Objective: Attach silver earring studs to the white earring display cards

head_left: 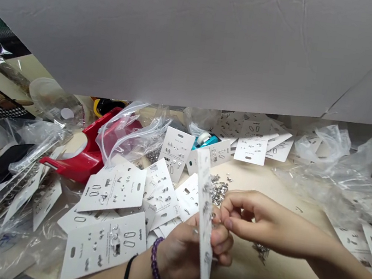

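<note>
My left hand [191, 247], with a purple bead bracelet and a black band at the wrist, grips a white earring card [205, 217] held edge-on to me. My right hand [247, 216] comes in from the right with its fingers pinched at the card's right face, on something too small to make out. A small heap of silver earring pieces [218, 188] lies on the table just behind both hands.
Several white earring cards [113, 189] are spread at left and at the back [250, 149]. A red plastic holder [89, 155], clear plastic bags [333, 180] and a teal object [207, 140] lie around. A large white sheet [201, 39] fills the upper view.
</note>
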`<action>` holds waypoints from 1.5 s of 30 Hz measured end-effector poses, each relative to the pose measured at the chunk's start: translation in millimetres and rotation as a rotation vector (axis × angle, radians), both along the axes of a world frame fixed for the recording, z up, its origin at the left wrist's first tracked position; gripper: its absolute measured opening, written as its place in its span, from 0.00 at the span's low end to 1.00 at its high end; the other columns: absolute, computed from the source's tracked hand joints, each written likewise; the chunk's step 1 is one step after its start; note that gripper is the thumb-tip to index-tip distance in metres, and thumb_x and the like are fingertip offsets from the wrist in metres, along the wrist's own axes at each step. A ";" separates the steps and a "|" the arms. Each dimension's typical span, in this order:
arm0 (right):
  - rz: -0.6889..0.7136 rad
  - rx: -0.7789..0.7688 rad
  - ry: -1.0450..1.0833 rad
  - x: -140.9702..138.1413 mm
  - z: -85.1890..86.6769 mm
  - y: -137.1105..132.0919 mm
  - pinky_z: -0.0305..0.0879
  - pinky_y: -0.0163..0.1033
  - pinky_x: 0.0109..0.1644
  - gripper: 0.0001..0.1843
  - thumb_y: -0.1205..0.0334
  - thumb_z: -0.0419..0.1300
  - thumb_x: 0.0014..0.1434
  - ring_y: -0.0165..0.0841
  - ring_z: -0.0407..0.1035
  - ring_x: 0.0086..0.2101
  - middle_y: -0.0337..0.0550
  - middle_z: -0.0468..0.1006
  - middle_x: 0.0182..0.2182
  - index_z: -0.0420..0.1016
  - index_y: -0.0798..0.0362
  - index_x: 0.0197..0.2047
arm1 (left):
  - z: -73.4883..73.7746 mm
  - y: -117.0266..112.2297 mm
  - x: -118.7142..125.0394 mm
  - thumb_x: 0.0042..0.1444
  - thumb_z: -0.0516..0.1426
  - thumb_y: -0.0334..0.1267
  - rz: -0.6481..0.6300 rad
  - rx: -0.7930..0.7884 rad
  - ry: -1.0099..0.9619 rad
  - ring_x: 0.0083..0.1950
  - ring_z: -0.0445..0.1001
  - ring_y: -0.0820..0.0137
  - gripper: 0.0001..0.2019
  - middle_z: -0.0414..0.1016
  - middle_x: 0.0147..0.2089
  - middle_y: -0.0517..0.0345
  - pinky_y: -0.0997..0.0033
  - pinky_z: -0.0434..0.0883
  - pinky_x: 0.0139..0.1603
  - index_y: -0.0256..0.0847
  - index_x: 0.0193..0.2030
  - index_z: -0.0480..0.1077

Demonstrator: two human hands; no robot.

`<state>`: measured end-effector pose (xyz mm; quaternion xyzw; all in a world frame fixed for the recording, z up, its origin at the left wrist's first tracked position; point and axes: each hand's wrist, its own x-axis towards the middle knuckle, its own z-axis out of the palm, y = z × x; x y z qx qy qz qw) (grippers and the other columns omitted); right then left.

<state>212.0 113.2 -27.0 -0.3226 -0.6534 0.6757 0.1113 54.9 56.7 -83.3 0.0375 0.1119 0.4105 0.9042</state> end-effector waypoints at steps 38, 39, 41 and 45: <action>-0.425 -0.094 0.344 -32.0 -24.4 -35.0 0.67 0.25 0.31 0.08 0.59 0.53 0.61 0.21 0.67 0.29 0.37 0.70 0.30 0.66 0.55 0.33 | -9.5 -1.3 -2.7 0.44 0.57 0.22 0.209 -0.042 -0.009 0.27 0.65 0.80 0.10 0.65 0.24 0.65 0.77 0.65 0.34 0.39 0.32 0.66; -0.425 -0.089 0.342 -32.1 -24.5 -35.4 0.67 0.25 0.31 0.08 0.59 0.53 0.61 0.22 0.67 0.30 0.37 0.70 0.30 0.66 0.55 0.34 | -9.7 -1.4 -2.6 0.44 0.58 0.23 0.212 -0.050 -0.011 0.27 0.65 0.80 0.10 0.65 0.24 0.65 0.77 0.65 0.34 0.39 0.32 0.66; -0.426 -0.081 0.339 -32.3 -24.5 -36.0 0.67 0.26 0.31 0.08 0.59 0.53 0.61 0.22 0.67 0.30 0.38 0.70 0.31 0.66 0.55 0.33 | -10.3 -1.7 -2.6 0.43 0.58 0.23 0.212 -0.077 -0.003 0.27 0.64 0.80 0.10 0.64 0.23 0.65 0.76 0.65 0.34 0.39 0.32 0.66; -0.419 -0.079 0.343 -31.7 -24.5 -36.5 0.67 0.26 0.31 0.08 0.59 0.52 0.61 0.22 0.67 0.30 0.38 0.70 0.31 0.66 0.54 0.33 | -12.3 -2.0 -3.1 0.42 0.59 0.23 0.202 -0.118 0.053 0.25 0.63 0.81 0.11 0.61 0.22 0.67 0.76 0.65 0.34 0.40 0.32 0.65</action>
